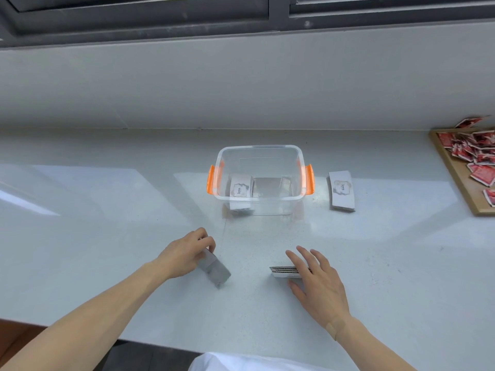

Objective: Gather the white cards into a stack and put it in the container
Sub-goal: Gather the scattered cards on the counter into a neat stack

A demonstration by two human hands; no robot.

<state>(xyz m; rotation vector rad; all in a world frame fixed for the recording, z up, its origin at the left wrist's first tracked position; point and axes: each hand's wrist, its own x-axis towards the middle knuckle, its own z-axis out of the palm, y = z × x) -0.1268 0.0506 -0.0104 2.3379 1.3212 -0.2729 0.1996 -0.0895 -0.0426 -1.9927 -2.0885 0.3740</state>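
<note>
A clear plastic container (259, 151) with orange handles stands on the white counter; a white card stack (240, 189) leans inside its left part. Another white card stack (342, 190), printed "love", lies flat just right of the container. My left hand (187, 255) grips the upper end of a stack of white cards (217, 270) that tilts down to the counter. My right hand (317, 283) rests with spread fingers over a second stack of white cards (284, 272) lying on the counter, thumb under its near side.
A wooden tray (456, 172) with several red packets sits at the far right. A grey wall and dark window frame rise behind the counter. The counter's front edge runs close to my body.
</note>
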